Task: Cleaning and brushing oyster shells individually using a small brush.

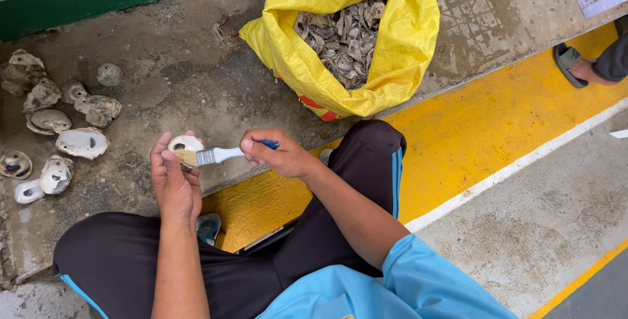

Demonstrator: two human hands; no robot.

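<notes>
Left hand (174,178): curled up around an oyster shell (185,143), fingers clamped on its edge, pale inner face turned up to the camera.
Right hand (278,155): fingers pinched tight on the handle of a small paintbrush (219,155), blue grip end poking out past the knuckles.
Brush: lying level between the two hands, metal collar bright, bristles right on the lower rim of the held shell.
Held shell: up off the floor, above the person's left knee, just in front of the concrete step.
Legs: crossed, dark trousers (261,273) with a blue side stripe, light blue shirt at the bottom edge.
Cleaned-looking pile: loose oyster shells (55,129) spread out on the wet concrete floor (176,77) to the left, several lying white side up, well apart from the hands.
Yellow sack (392,51): standing open just beyond the right hand, mouth folded back, packed with grey shells (343,37).
Ground under the knees: a yellow painted band (471,136) with a white line along it.
Top right: somebody else's foot in a sandal (572,67), away from the action.
</notes>
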